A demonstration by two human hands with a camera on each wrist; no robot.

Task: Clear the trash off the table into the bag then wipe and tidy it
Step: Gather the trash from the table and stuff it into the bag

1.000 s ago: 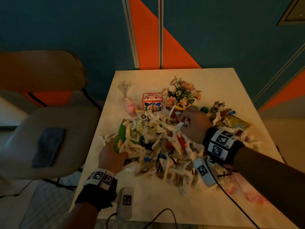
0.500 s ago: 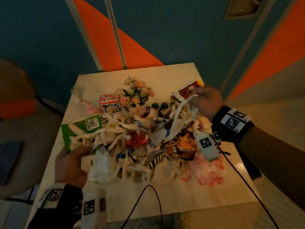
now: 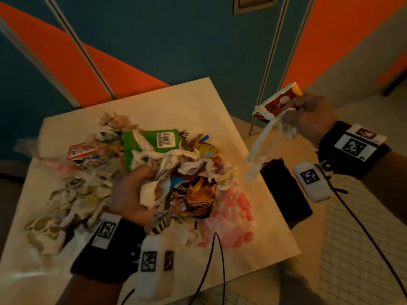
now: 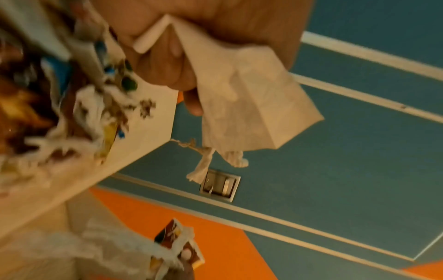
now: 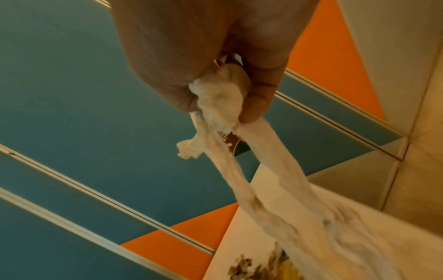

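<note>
1. Both hands are loaded: the right hand (image 3: 312,115) clenches a red carton (image 3: 278,102) and a trailing paper strip (image 3: 259,150) beyond the worktop (image 3: 176,102) edge; the left hand (image 3: 132,194) grips crumpled paper (image 4: 251,98) over the trash pile (image 3: 154,177).
2. No bag is in view.
3. Risk: the dangling strip may snag the pile and drag scraps onto the floor.

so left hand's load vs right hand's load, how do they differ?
The left hand grips a crumpled bunch with the green carton and white paper, low over the table. The right hand holds a red-brown carton with a long tissue strip dangling, raised past the table's right edge. The left bunch is bulkier and more mixed. Both loads include white paper.
</note>
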